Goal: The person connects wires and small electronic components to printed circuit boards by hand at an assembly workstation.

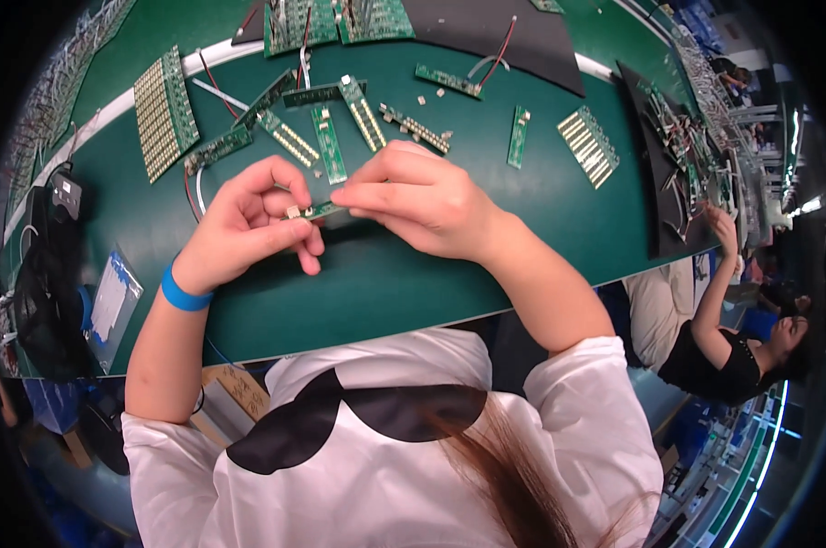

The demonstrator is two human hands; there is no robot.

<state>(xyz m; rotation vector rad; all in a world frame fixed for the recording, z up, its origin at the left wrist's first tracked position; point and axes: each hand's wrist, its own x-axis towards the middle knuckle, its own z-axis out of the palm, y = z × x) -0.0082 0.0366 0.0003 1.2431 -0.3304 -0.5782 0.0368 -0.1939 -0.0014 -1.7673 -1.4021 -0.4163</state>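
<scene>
Between my two hands, above the green table mat, is a small green circuit board (320, 211) with a pale connector at its left end. My left hand (257, 219) curls around that left end, thumb below and fingers bent over it. The board's right end is pinched by my right hand (422, 196), thumb against fingertips. Just beyond my hands lie loose board strips: a narrow green strip (329, 146), a strip with a row of gold pads (363, 114), another padded strip (288, 139) and a dark strip (415, 128).
At the left stands a panel of joined boards (166, 114); a smaller panel (588, 146) lies right. Wired boards (449, 80) sit farther back. A plastic bag (116, 297) rests at the left edge. Beyond a black mat (650, 164), another person (732, 338) works at the right.
</scene>
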